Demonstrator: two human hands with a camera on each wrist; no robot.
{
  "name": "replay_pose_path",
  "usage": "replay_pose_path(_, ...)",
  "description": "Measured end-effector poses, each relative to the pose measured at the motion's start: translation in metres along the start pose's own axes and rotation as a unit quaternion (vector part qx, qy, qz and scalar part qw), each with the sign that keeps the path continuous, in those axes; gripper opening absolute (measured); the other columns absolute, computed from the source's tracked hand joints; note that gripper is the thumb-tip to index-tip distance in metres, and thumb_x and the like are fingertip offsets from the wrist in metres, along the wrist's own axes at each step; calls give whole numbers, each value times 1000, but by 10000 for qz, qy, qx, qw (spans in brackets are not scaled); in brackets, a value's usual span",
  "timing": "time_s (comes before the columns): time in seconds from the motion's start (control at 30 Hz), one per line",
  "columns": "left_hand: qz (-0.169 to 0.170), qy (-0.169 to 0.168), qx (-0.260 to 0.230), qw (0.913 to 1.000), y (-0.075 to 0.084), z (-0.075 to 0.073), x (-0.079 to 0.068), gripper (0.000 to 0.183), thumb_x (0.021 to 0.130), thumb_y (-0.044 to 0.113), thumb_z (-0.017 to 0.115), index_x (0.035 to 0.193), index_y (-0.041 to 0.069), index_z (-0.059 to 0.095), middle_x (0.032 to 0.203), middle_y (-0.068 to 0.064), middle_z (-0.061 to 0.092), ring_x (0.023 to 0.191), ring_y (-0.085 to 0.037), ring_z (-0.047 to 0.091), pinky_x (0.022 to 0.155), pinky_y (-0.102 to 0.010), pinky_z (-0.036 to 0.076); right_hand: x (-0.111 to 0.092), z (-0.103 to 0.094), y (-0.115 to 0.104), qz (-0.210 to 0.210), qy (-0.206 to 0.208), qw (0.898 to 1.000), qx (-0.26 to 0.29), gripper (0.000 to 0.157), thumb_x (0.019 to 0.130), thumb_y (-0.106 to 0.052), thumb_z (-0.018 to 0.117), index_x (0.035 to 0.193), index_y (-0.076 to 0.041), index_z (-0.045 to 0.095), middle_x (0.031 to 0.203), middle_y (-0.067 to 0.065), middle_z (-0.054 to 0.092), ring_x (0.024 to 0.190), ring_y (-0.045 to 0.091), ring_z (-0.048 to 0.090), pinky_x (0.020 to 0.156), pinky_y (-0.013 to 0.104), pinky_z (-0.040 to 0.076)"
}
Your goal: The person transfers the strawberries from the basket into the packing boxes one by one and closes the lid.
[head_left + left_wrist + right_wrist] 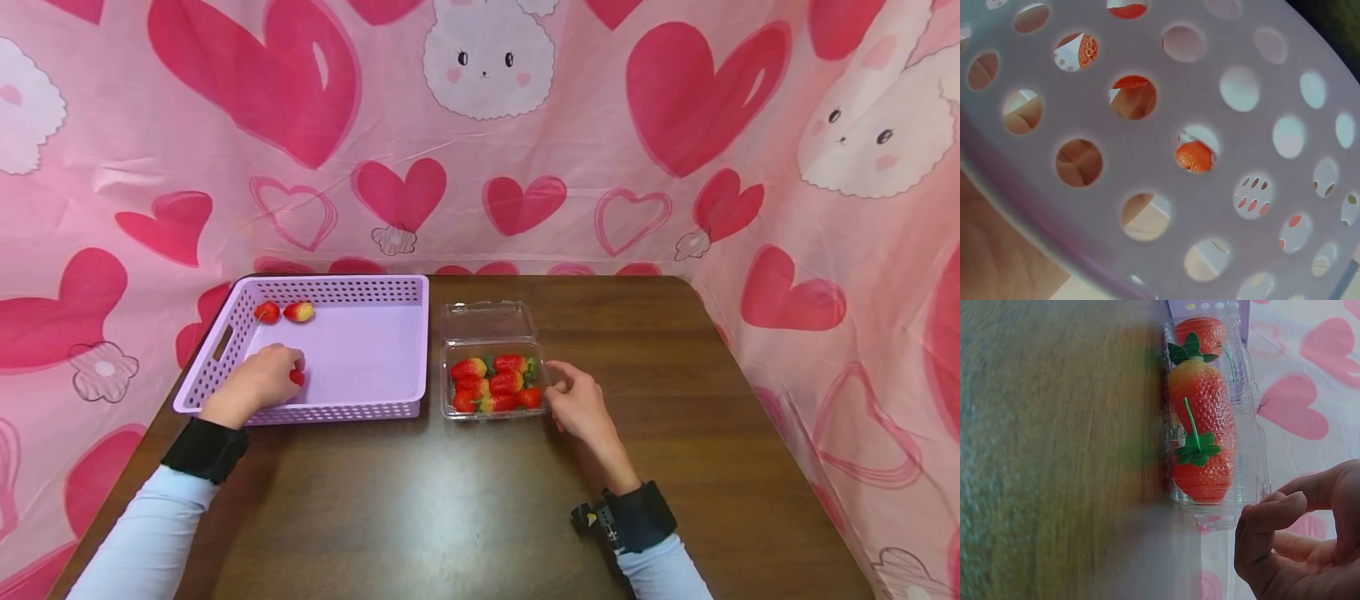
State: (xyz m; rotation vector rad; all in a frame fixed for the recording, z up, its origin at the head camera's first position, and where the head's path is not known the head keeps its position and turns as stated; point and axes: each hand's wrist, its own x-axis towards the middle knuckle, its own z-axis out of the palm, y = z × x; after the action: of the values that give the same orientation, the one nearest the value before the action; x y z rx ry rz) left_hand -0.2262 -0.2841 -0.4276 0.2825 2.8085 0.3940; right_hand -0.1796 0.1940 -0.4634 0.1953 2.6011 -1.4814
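Note:
In the head view my left hand (258, 379) reaches over the near wall of the lilac basket (360, 411) and holds a red strawberry (297, 377), mostly hidden by the fingers. Through the basket holes, the left wrist view shows parts of fingers (1079, 162) and red, seeded fruit (1194, 156). My right hand (585, 404) is at the right side of a clear plastic clamshell box (495, 415). One finger meets the box's rim in the right wrist view, the others bent below it. Several strawberries (1200, 394) with green leaves fill the box.
Two more strawberries, one red (267, 312) and one yellow-tipped (299, 312), lie at the basket's far left corner. The box's clear lid (487, 321) is folded back, away from me. A pink heart-patterned cloth (480, 208) hangs behind the brown wooden table (420, 500).

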Motion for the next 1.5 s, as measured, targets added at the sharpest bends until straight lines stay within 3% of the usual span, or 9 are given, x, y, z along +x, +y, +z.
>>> replay_pose_path(0.2,68,150,-87,9998,3,1,1,36,86,12,81,113,-8,68,95,-20,65,90,-38,59,85,-58,54,0,0,1,43,-49,10000,53,50,99,-6,57,149,-8,55,70,9,58,48,21,52,51,32,47)
replay_pose_path(0.4,140,628,-205,9977,11,3,3,46,89,12,77,123,-13,61,102,-27,63,93,-41,62,89,-61,54,0,-1,1,31,-37,10000,38,50,99,-6,57,148,-8,55,71,9,58,48,20,52,51,33,47)
replay_pose_path(0.53,210,910,-265,9953,17,3,5,44,90,13,76,122,-13,60,102,-28,61,88,-40,61,88,-61,54,0,-1,0,19,-28,10000,12,49,99,-5,57,148,-8,55,71,9,57,48,20,51,51,33,47)
replay_pose_path(0.87,465,1594,-439,9851,34,6,2,45,90,10,74,125,-13,57,111,-33,61,96,-46,64,91,-63,54,0,0,0,-57,-36,10000,27,49,98,-5,57,147,-7,56,70,9,58,49,22,52,52,33,48)
replay_pose_path(1.03,694,1948,-373,9777,43,9,3,40,90,7,74,122,-12,59,108,-32,60,89,-45,65,87,-62,56,0,0,0,-87,77,9999,-40,49,97,-4,57,145,-7,58,70,8,59,48,20,53,50,34,49)
replay_pose_path(1.2,794,1993,-404,9759,54,11,4,42,90,7,75,124,-11,60,108,-30,60,88,-42,65,86,-60,57,0,1,0,-113,90,9999,-36,49,96,-4,58,145,-6,58,70,9,59,47,20,53,49,34,49)
replay_pose_path(1.5,876,1790,-471,9788,71,12,3,45,92,9,76,130,-10,61,113,-29,61,94,-41,65,88,-59,57,0,0,0,-113,55,9999,-21,48,97,-5,58,145,-6,58,72,9,59,48,21,53,50,34,49)
